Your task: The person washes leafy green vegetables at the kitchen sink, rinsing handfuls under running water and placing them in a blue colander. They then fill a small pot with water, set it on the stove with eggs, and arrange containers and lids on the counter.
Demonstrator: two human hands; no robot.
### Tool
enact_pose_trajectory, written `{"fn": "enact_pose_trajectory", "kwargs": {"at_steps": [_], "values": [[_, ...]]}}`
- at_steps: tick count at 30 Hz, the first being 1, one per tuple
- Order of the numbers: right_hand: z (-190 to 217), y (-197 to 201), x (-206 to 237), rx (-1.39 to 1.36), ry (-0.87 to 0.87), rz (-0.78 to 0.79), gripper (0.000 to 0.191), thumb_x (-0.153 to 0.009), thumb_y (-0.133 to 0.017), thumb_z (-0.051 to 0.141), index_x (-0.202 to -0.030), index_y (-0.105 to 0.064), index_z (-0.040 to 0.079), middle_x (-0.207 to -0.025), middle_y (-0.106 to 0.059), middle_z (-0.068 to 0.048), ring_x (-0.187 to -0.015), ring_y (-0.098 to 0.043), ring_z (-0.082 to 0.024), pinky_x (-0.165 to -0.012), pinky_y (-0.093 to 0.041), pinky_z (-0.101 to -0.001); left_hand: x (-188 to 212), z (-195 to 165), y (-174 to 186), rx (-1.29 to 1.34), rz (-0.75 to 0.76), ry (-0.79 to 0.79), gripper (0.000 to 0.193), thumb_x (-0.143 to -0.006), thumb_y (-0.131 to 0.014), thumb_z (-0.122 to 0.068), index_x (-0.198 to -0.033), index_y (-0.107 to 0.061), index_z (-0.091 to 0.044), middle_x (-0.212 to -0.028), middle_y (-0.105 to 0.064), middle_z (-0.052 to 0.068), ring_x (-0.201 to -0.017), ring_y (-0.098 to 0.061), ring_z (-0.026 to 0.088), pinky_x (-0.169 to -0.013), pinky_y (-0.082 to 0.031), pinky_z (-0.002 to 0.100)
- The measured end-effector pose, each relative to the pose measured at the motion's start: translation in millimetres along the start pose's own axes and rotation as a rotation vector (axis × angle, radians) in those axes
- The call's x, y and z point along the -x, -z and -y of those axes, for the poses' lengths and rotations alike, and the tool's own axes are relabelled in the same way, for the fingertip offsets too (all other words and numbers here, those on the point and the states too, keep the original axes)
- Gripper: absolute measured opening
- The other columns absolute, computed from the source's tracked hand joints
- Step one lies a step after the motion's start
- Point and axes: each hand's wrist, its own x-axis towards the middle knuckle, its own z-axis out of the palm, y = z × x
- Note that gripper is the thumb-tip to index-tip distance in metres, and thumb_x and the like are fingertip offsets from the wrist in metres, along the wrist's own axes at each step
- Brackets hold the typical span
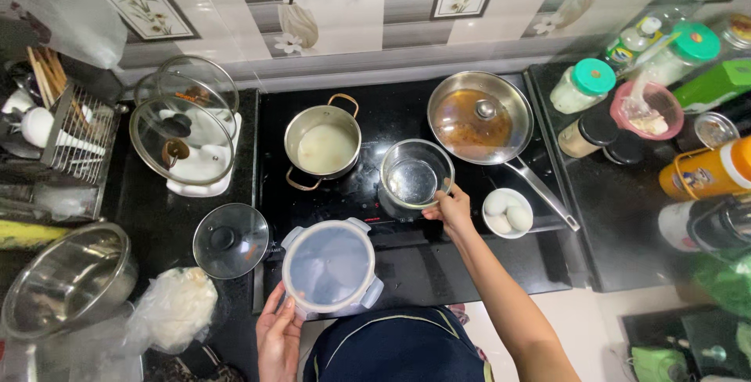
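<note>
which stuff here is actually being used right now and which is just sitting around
In hand:
- glass bowl, rim held by the right hand
- round plastic container, touched by the left hand

Lying about:
- small steel pot of pale liquid
- lidded frying pan
- bowl of eggs
- loose glass lid
- steel mixing bowl
- jars on the right

Home kitchen, stovetop point(407, 272), pots, spice jars point(583, 84)
</note>
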Motion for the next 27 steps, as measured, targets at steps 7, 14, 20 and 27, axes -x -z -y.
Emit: {"fn": "enact_pose_trajectory", "kwargs": {"at_steps": [7, 14, 20, 27], "values": [[11, -20, -8, 0.039, -0.032, 0.008, 0.048, -0.094, -0.052, -0.001, -0.141, -0.048, -0.006, -0.081, -0.07, -0.026, -0.054, -0.07, -0.028, -0.045, -0.06, -0.0327, 16, 18, -7, 0.005, -0.083, 0.012, 0.061, -0.094, -0.059, -0.008, -0.151, -0.042, 0.005, -0.13, -0.064, 0.022, -0.112, -0.066, 0.024, -0.094, -0.054, 0.038], [9, -24, -19, 0.005, -0.011, 0.031, 0.034, -0.095, -0.051, -0.001, -0.128, -0.055, -0.008, -0.081, -0.069, -0.025, -0.055, -0.071, -0.029, -0.046, -0.061, -0.0337, 26, 31, -23, 0.06, -0.082, -0.034, 0.061, -0.093, -0.059, -0.008, -0.15, -0.042, 0.006, -0.131, -0.064, 0.024, -0.115, -0.065, 0.025, -0.096, -0.053, 0.038], [10, -22, -16, -0.017, -0.025, 0.045, 0.035, -0.096, -0.053, 0.003, -0.13, -0.053, -0.005, -0.081, -0.07, -0.023, -0.056, -0.072, -0.029, -0.046, -0.061, -0.0355, 15, 30, -67, 0.074, 0.015, -0.036, 0.062, -0.091, -0.06, -0.003, -0.149, -0.042, 0.008, -0.129, -0.064, 0.024, -0.117, -0.064, 0.026, -0.102, -0.051, 0.039], [41, 2, 17, 0.148, -0.124, 0.087, 0.047, -0.102, -0.052, 0.034, -0.141, -0.055, 0.007, -0.078, -0.069, -0.015, -0.05, -0.062, -0.018, -0.039, -0.048, -0.0274, -41, 47, -150, 0.038, 0.18, -0.002, 0.057, -0.094, -0.059, -0.005, -0.149, -0.044, -0.001, -0.128, -0.067, 0.018, -0.115, -0.066, 0.023, -0.098, -0.053, 0.039]]}}
